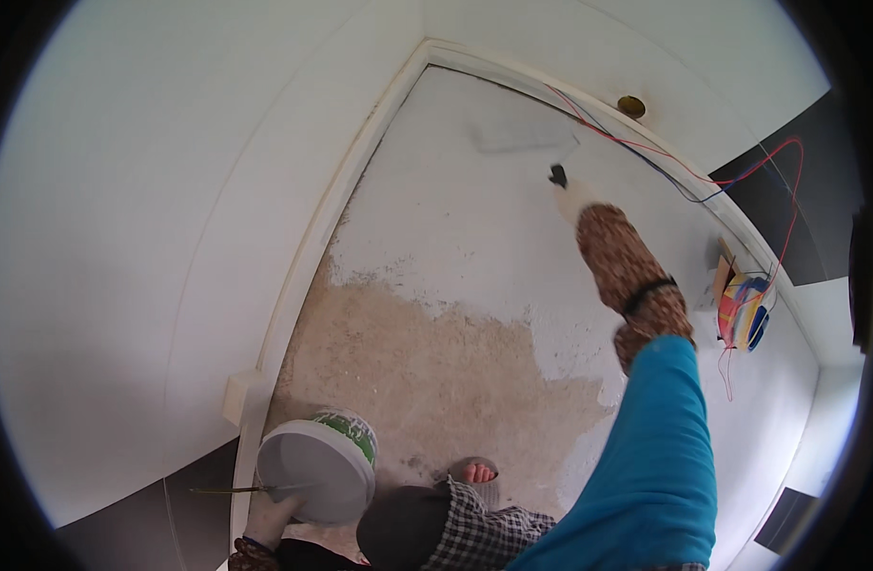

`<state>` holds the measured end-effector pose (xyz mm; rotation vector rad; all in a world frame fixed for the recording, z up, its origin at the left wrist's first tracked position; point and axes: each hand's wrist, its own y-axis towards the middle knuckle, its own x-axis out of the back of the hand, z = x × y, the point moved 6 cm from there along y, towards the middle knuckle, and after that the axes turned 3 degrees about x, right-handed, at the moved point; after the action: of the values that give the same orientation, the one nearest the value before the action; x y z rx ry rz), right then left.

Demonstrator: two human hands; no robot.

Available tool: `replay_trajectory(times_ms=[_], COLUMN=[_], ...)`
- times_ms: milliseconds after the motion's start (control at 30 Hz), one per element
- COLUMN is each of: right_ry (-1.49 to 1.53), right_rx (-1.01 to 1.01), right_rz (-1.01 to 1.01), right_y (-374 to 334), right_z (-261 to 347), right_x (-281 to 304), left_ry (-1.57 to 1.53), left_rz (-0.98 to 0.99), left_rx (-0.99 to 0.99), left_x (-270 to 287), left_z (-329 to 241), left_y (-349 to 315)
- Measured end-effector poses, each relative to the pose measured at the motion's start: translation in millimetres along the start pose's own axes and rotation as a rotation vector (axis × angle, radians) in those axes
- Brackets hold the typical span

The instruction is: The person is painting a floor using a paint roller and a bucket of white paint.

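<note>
My right hand [571, 198] reaches far out over the floor, closed round the black handle [558, 175] of a paint roller [522, 145]. The roller head is smeared by motion over the pale grey coat. Low on the left, a white paint bucket [308, 430] with a green band tilts, greyish paint [313, 466] inside. At its near rim, my left hand [268, 517] grips the bucket, its fingertips partly hidden. Across that rim beside the hand lies a thin stick-like tool [219, 490], possibly a brush.
Bare brown floor [408, 371] meets the pale coated part [436, 200] along a ragged edge. White trim [313, 252] borders it. Red and blue wires [665, 155] hang near a round wall hole [630, 106]. A colourful container [744, 312] stands right of my arm. My slippered foot [476, 473] is close by.
</note>
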<state>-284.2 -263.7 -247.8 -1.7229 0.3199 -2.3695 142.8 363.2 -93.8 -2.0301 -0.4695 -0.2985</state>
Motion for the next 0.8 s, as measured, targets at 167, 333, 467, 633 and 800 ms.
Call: replay_trajectory(times_ms=[167, 333, 467, 633, 800], right_ry=[-0.153, -0.14, -0.069, -0.075, -0.164], right_rx=[0.021, -0.126, -0.012, -0.023, 0.063], right_rz=[0.185, 0.282, 0.015, -0.051, 0.017], right_y=[-134, -140, -41, 54, -7], right_z=[-69, -74, -39, 10, -18], right_x=[49, 66, 26, -8, 18], left_ry=[0.107, 0.295, 0.066, -0.09, -0.011], left_rz=[0.046, 0.021, 0.017, 0.02, 0.024], left_rx=[0.043, 0.13, 0.075, -0.104, 0.038], left_x=[6, 10, 1, -5, -1], left_z=[-4, -4, -3, -22, -18], left_y=[0, -3, -2, -6, -8])
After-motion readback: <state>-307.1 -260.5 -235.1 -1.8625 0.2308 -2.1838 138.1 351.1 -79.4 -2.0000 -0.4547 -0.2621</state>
